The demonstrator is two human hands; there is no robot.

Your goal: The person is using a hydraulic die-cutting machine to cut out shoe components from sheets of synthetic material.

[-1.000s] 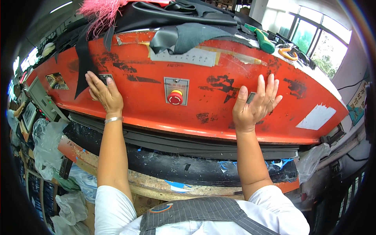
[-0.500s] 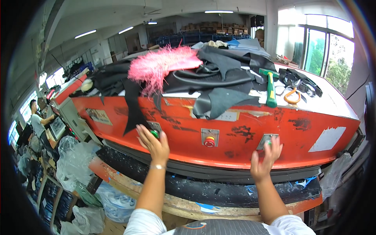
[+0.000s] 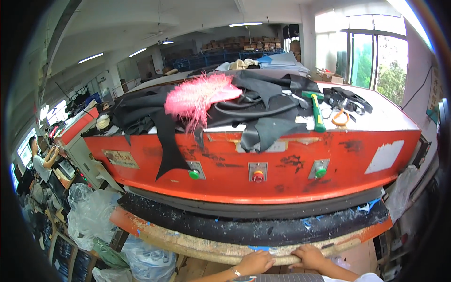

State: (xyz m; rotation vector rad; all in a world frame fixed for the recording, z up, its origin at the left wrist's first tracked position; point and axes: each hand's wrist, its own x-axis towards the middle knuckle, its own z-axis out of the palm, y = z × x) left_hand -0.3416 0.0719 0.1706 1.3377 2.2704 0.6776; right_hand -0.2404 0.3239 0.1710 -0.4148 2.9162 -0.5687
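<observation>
Both hands are low at the front edge of a worn wooden board that juts out under a red machine. My left hand is curled over that edge, its fingers bent. A little to the right, my right hand grips the same edge, thumb toward me. On the board lies a dark, scuffed pad speckled with blue and white scraps. The machine's front carries a green button at left, a red knob in the middle and another green button at right.
Atop the machine lie black leather sheets, a pink fringed bundle, a green-handled hammer and orange-handled scissors. Plastic bags crowd the lower left. Farther left, a person stands at another machine.
Both hands have left the green buttons and come down toward me onto the board's front edge. A wider gap shows between the red machine and the pad. The view has shifted slightly.
</observation>
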